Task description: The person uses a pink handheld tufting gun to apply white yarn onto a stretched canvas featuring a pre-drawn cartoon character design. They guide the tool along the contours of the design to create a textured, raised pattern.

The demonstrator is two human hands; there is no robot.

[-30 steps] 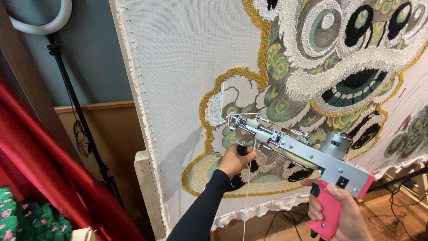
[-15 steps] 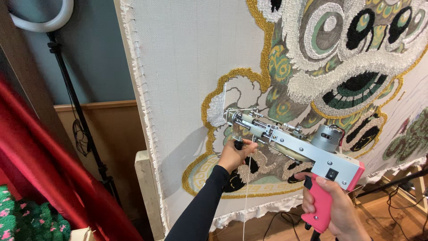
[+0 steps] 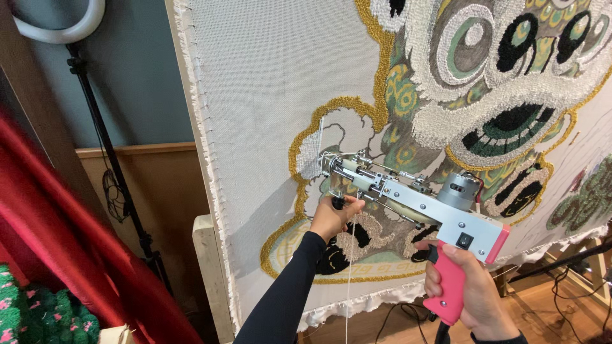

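Tufting gun (image 3: 408,194) now higher on cloth (image 3: 268,95), gripped by left hand (image 3: 333,218) and right hand (image 3: 468,290).

A grey-blue wall (image 3: 137,76) is filling the upper left of the frame above tan wood panelling (image 3: 159,191). A white ring light (image 3: 60,25) is sitting atop a black stand (image 3: 108,153) at the left. Red fabric (image 3: 57,236) is hanging across the lower left. Black cables (image 3: 574,293) are trailing over a wooden floor (image 3: 548,318) at lower right.
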